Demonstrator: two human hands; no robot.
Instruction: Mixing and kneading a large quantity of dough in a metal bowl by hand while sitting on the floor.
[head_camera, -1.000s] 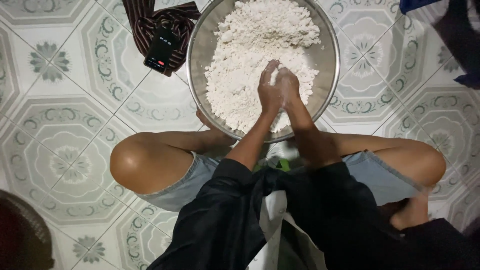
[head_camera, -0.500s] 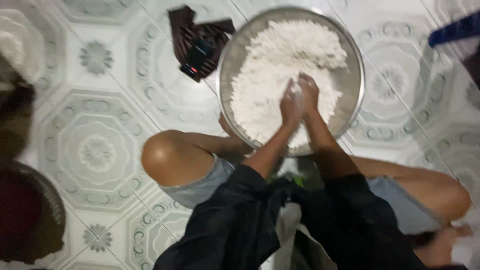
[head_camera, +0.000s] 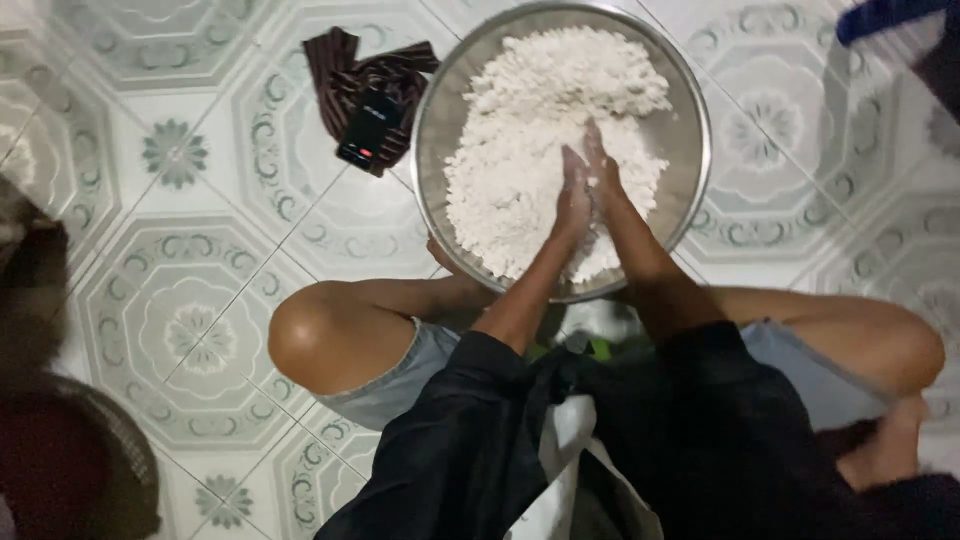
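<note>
A wide round metal bowl (head_camera: 440, 110) sits on the tiled floor in front of my crossed legs. It is heaped with crumbly white flour mix (head_camera: 520, 130). My left hand (head_camera: 573, 200) and my right hand (head_camera: 603, 180) are pressed palm to palm in the middle of the heap, both dusted white, with some of the mix squeezed between them. My forearms reach in over the bowl's near rim.
A dark striped cloth (head_camera: 345, 65) lies left of the bowl with a black phone (head_camera: 368, 128) on it. A dark basket-like object (head_camera: 70, 470) is at the lower left, a blue thing (head_camera: 885, 15) at the top right. Patterned floor tiles (head_camera: 200, 330) surround me.
The view has swung, so the bowl sits further right and centre. My joined hands have slid forward, deeper into the flour heap, still pressed together.
</note>
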